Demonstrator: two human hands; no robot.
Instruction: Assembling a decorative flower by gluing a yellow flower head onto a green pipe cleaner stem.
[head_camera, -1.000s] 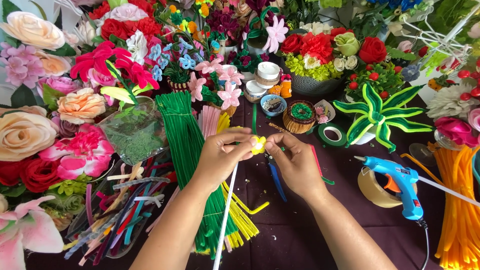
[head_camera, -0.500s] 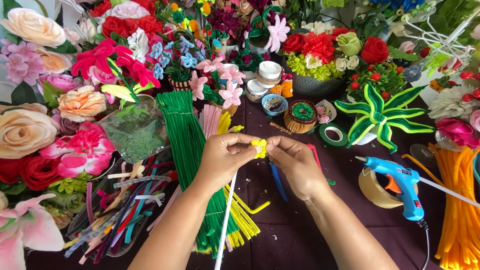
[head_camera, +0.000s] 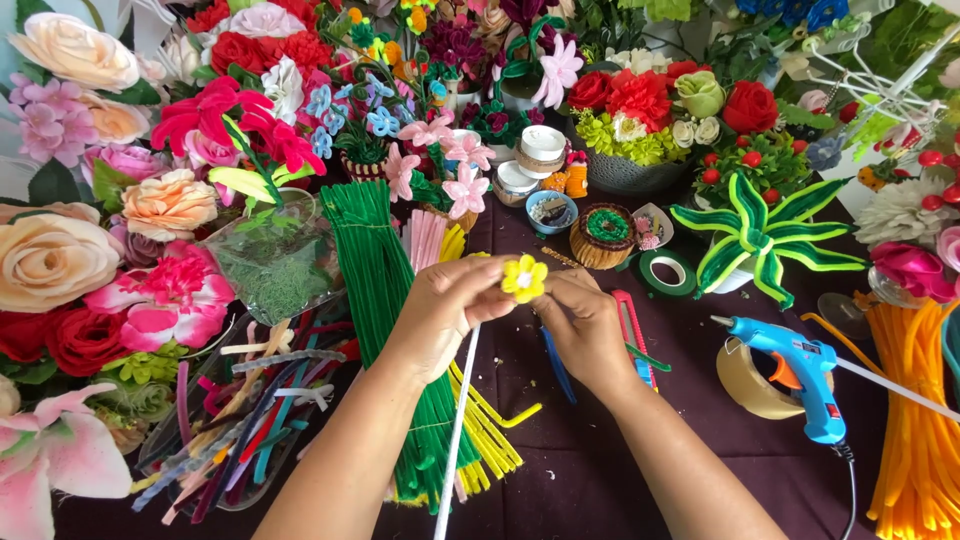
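A small yellow pipe-cleaner flower sits on top of a long white stem that runs down toward me. My left hand pinches the flower and stem from the left. From the right, my right hand has its fingertips on the flower's petals. Both hands hover over a dark purple table, just right of a bundle of green pipe cleaners and above some yellow ones.
A blue glue gun rests on a tape roll at right, beside orange pipe cleaners. A green tape roll, a red-handled tool, small bowls and a striped green plant lie behind. Artificial flowers crowd the left and back.
The yellow flower has turned to face the camera and its petals now show spread out. Both hands stayed close together at the table's middle, shifting only slightly.
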